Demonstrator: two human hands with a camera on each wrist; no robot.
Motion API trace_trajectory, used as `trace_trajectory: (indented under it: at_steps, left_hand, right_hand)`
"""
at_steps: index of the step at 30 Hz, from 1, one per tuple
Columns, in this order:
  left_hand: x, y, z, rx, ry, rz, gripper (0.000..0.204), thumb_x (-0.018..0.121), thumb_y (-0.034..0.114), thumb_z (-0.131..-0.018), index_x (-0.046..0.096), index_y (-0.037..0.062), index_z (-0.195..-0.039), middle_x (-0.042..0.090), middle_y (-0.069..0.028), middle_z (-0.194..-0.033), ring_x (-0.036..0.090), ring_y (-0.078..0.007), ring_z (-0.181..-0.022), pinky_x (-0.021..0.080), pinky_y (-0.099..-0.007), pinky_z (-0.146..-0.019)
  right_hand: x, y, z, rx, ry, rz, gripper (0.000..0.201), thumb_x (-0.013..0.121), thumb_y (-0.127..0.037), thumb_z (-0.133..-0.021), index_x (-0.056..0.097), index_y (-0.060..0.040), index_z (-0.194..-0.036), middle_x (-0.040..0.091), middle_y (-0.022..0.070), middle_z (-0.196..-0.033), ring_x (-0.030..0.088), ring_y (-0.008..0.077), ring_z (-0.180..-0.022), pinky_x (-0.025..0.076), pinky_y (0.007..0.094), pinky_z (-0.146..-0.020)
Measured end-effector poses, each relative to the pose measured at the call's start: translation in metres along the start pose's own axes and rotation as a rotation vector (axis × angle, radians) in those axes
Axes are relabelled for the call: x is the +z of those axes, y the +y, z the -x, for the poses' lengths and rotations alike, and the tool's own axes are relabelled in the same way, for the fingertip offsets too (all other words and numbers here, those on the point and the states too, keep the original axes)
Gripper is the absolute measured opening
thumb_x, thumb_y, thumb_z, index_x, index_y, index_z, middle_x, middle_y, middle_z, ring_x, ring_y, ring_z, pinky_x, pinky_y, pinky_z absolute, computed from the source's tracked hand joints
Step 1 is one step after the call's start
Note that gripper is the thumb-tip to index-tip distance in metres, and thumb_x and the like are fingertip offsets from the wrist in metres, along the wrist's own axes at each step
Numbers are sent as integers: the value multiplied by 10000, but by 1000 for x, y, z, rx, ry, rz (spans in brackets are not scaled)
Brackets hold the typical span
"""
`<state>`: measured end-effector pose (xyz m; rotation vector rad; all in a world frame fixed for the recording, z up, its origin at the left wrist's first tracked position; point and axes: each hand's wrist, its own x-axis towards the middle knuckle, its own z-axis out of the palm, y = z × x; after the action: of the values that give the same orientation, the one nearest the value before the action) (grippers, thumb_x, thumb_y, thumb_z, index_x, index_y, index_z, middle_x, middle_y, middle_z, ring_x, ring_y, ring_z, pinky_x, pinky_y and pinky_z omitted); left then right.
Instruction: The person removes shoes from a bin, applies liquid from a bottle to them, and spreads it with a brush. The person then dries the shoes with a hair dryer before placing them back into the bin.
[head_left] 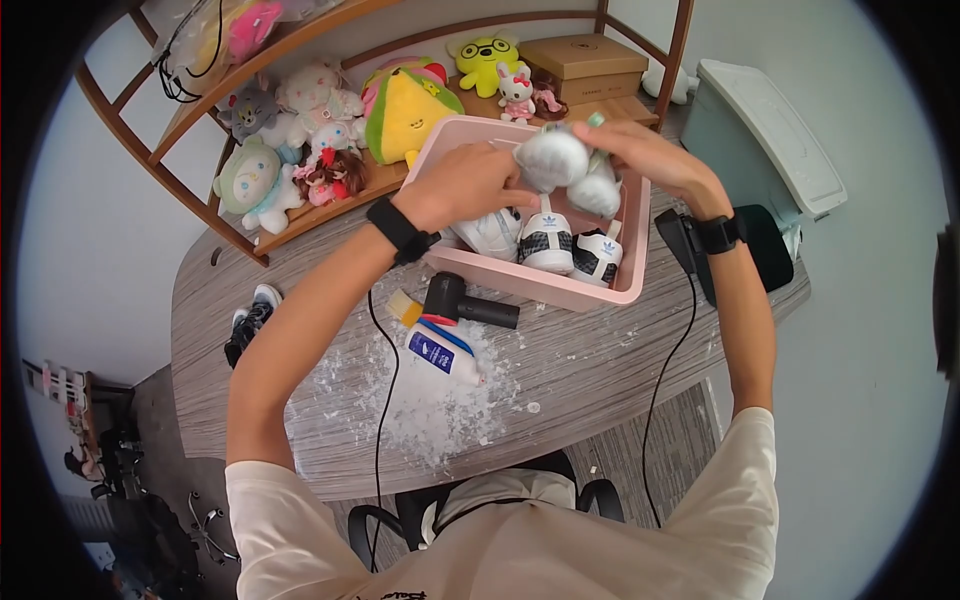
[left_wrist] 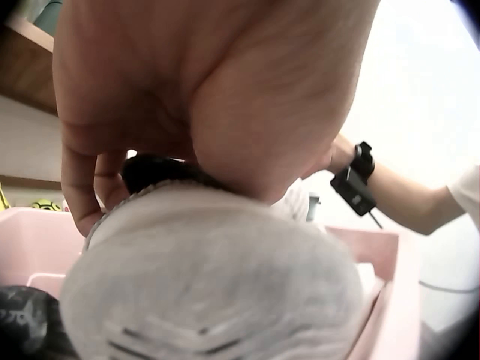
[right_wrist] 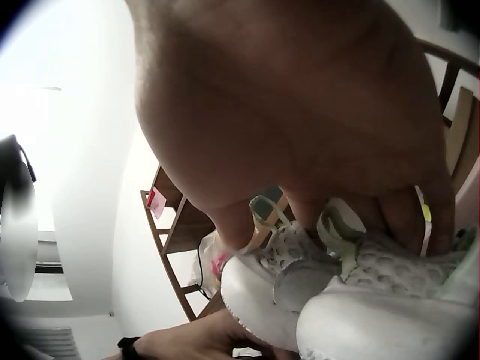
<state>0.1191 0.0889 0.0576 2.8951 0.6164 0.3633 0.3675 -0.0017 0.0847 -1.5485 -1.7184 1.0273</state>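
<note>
Over the pink bin [head_left: 530, 286], my right hand [head_left: 650, 155] holds a pair of white shoes [head_left: 553, 160] by their tops, where pale green loops show. In the right wrist view both white toes [right_wrist: 375, 322] hang side by side below the fingers. My left hand [head_left: 470, 185] reaches into the bin's left side. Its fingers grip the collar of a white shoe [left_wrist: 210, 262] with a dark inside, seen in the left wrist view. Two white shoes with black checked heels and blue logos, one in the middle [head_left: 546, 245] and one at right [head_left: 597, 256], stand in the bin.
In front of the bin lie a black hair dryer [head_left: 465, 303], a brush [head_left: 405, 308] and a white bottle [head_left: 440, 355] amid white flakes. Behind are plush toys [head_left: 410, 115] and a cardboard box [head_left: 585, 68] on a wooden shelf. Cables hang from both wrists.
</note>
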Motion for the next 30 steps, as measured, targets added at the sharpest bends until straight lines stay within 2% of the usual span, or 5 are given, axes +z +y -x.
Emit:
trace_trajectory:
  at_steps: [6,8,12,17,30]
  left_hand:
    - [-40,-15,21,72,-339,508,418,815,208,-800,698,52,-1170,725,-122,-947,670,-202,-809,556,-379,-704]
    - [-53,-2,28,-94,-481,484,593,819,157,-771,630,131,-1332,718,-108,-995,658,-186,-809,572,-345,-674]
    - [-50,7,29,-51,-440,401,613,841,172,-743,648,166,-1325,715,-108,-977,652,-174,-795,568,-319,-607]
    - [-9,-12,37,145,-173,202,609,849,277,-745,658,95,-1294,722,-174,-1086,685,-322,-973,533,-384,-869]
    - [7,-19,27,104,-316,287,402,667,250,-920,666,20,-1250,684,-247,-1108,640,-401,-1047,485,-414,-950]
  right_hand:
    - [10,9,-6,90,-107,280,815,527,-701,-927,660,46,-1223,665,165,-1150,610,232,-1038,485,348,-884]
    - [9,5,-8,140,-165,292,822,513,-715,-925,663,36,-1224,667,178,-1167,617,259,-1051,491,366,-895]
    - [12,19,-22,128,-183,320,816,508,-722,-922,663,15,-1235,664,184,-1196,615,272,-1082,487,375,-929]
    - [17,22,-30,170,-228,380,786,496,-720,-931,664,-26,-1261,663,173,-1222,614,268,-1114,500,365,-932]
    - [23,27,-35,258,-234,357,890,412,-776,-927,636,-3,-1307,608,204,-1335,589,294,-1205,479,369,-998]
